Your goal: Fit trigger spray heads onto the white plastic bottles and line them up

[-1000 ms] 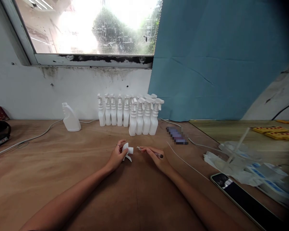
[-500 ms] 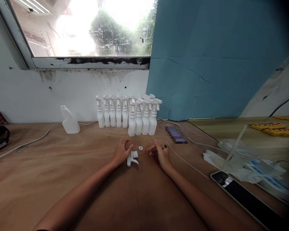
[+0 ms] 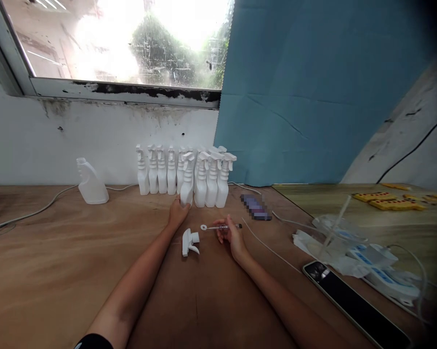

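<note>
My left hand (image 3: 179, 212) is wrapped round the lower part of a white spray bottle (image 3: 187, 182), which tilts a little at the front of a group of similar bottles (image 3: 211, 182). Between finger and thumb, my right hand (image 3: 232, 235) holds a slim screwdriver (image 3: 223, 227) with a clear handle and a dark end. Its thin shaft points left, and the tip meets a small white washer (image 3: 203, 227); whether the washer is on the tip or under it I cannot tell. A loose white trigger spray head (image 3: 190, 242) lies on the table nearer to me.
An uncapped translucent bottle (image 3: 93, 183) stands to the left by a cable. A blurred-out flat object (image 3: 255, 207) lies right of the bottles. Further right are a black-screened phone (image 3: 352, 300), a plastic cup with a straw (image 3: 335, 230) and a power strip (image 3: 385, 274).
My left hand has left the spray head and reached forward to a spray bottle, which has shifted and tilted. The screwdriver's tip has come to the washer. The view has turned slightly right.
</note>
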The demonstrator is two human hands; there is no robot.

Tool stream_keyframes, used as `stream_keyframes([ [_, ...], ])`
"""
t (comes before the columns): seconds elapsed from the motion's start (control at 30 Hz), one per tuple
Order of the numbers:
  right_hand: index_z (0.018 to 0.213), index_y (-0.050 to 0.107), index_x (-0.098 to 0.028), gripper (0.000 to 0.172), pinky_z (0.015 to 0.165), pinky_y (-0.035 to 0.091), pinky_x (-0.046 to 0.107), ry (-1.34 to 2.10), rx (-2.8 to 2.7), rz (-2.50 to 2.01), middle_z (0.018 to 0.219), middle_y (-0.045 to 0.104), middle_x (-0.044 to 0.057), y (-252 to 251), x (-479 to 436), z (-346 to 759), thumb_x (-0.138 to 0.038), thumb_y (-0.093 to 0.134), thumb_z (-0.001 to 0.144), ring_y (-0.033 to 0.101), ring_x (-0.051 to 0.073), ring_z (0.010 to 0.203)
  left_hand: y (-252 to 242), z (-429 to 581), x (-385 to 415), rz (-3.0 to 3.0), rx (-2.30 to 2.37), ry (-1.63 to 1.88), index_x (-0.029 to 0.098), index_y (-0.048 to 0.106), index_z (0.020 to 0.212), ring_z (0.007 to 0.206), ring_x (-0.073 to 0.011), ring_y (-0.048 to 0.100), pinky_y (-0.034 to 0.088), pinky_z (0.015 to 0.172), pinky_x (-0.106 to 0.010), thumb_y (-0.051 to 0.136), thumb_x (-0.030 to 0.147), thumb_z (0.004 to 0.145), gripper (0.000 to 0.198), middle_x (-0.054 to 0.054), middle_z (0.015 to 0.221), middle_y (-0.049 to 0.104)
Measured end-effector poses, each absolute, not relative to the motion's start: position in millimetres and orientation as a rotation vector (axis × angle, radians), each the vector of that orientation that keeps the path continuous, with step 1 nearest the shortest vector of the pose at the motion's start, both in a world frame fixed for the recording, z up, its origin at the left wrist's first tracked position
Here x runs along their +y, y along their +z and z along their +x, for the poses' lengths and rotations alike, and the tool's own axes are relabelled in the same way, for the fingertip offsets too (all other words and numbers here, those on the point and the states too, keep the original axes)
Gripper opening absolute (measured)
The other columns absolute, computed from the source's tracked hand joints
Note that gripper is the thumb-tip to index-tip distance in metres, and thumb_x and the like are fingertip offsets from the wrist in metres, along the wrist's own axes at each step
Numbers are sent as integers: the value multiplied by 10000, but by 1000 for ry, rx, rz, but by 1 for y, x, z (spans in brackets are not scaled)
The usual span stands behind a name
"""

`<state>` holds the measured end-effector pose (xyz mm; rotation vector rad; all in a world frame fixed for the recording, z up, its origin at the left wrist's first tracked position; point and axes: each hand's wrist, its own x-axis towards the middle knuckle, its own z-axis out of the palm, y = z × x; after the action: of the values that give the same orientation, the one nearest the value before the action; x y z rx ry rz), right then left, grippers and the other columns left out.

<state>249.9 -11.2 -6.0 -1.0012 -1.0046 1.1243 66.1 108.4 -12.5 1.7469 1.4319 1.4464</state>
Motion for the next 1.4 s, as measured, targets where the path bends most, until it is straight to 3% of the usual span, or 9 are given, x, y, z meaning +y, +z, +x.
stream_keyframes([
  [0.1, 958, 644, -159, 606, 291, 244, 190, 1106, -1016, -1068, 398, 468, -40, -2, -14, 255, -690, 387, 818, 374, 92, 306, -13, 48, 90, 1679, 1534, 1488, 98, 547, 1155, 946, -277, 624, 478, 830, -369, 560, 231, 758, 419, -135, 1006, 656],
  [0.17, 1009, 624, -178, 549, 287, 243, 192, 1054, -1075, -1063, 396, 469, -49, 3, -17, 256, -651, 402, 838, 362, 91, 290, -13, 33, 75, 1665, 1569, 1504, 108, 530, 1181, 942, -263, 620, 475, 837, -358, 561, 248, 763, 442, -118, 1013, 652],
  [0.33, 905, 630, -209, 277, 382, 382, 202, 944, -1240, -951, 668, 593, -1, 14, -22, 250, -462, 623, 795, 520, 105, 496, -2, 0, 43, 1956, 1429, 1554, 158, 554, 1177, 970, -236, 599, 457, 875, -343, 579, 271, 778, 416, -85, 1067, 638],
  [0.47, 1000, 587, -262, 333, 358, 340, 177, 994, -1200, -848, 726, 532, -40, 13, -21, 248, -367, 732, 719, 453, 73, 488, 26, -19, 38, 2274, 1009, 1356, 196, 580, 1172, 997, -208, 590, 453, 881, -302, 614, 271, 772, 408, -62, 1110, 631],
  [0.67, 739, 502, -202, 306, 345, 260, 135, 1151, -886, -680, 610, 439, -63, 13, -17, 253, -422, 715, 743, 384, 45, 456, 60, -28, 33, 2280, 854, 989, 181, 604, 1155, 958, -217, 601, 473, 823, -287, 663, 381, 749, 457, -75, 1096, 648],
  [0.9, 697, 510, -178, 273, 324, 211, 125, 1259, -748, -611, 557, 375, -87, 21, -18, 256, -307, 750, 724, 283, 13, 390, 63, -18, 21, 1986, 819, 804, 154, 610, 1104, 925, -207, 598, 483, 731, -261, 577, 482, 809, 442, -68, 1025, 654],
  [1.03, 759, 583, -195, 236, 348, 307, 147, 1233, -730, -617, 617, 517, -58, 19, -13, 259, -337, 762, 701, 432, 52, 463, 61, -12, 18, 1920, 827, 800, 160, 619, 1098, 924, -208, 598, 480, 734, -264, 607, 479, 788, 445, -66, 1034, 653],
  [1.17, 820, 645, -216, 286, 512, 481, 206, 1205, -586, -674, 788, 659, -22, 16, -6, 265, -345, 809, 625, 586, 121, 682, 63, -7, 15, 1882, 813, 760, 165, 627, 1079, 885, -201, 597, 466, 699, -254, 635, 489, 762, 453, -61, 1002, 655],
  [1.4, 836, 690, -206, 284, 444, 408, 176, 1276, -744, -678, 832, 680, -2, 28, -16, 265, -275, 821, 593, 561, 107, 663, 58, -17, 26, 1522, 871, 655, 108, 651, 945, 683, -170, 574, 415, 588, -260, 489, 650, 789, 588, -78, 809, 639],
])
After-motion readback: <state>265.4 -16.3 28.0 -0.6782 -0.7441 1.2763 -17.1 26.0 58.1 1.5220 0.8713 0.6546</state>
